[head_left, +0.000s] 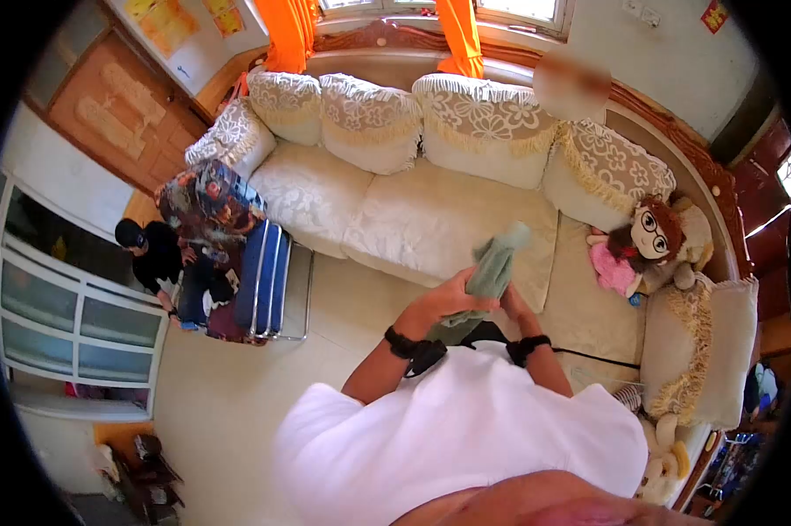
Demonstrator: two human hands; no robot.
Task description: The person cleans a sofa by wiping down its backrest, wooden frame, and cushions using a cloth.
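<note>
In the head view a grey-green cloth (492, 272) is bunched up in front of my chest, its paler, rounded end pointing towards the sofa. My left hand (450, 294) is closed around its near side, and part of the cloth hangs below that hand. On the other side my right hand (511, 301) is pressed against the cloth, its fingers mostly hidden behind it. Both wrists wear black bands. Whether anything is inside the cloth, I cannot tell.
A long curved cream sofa (413, 210) with fringed cushions runs ahead and to the right. A doll (656, 230) and plush toys sit at its right end. On the left, another person (154, 254) is beside a blue folding chair (268, 276) and a patterned cover (207, 202).
</note>
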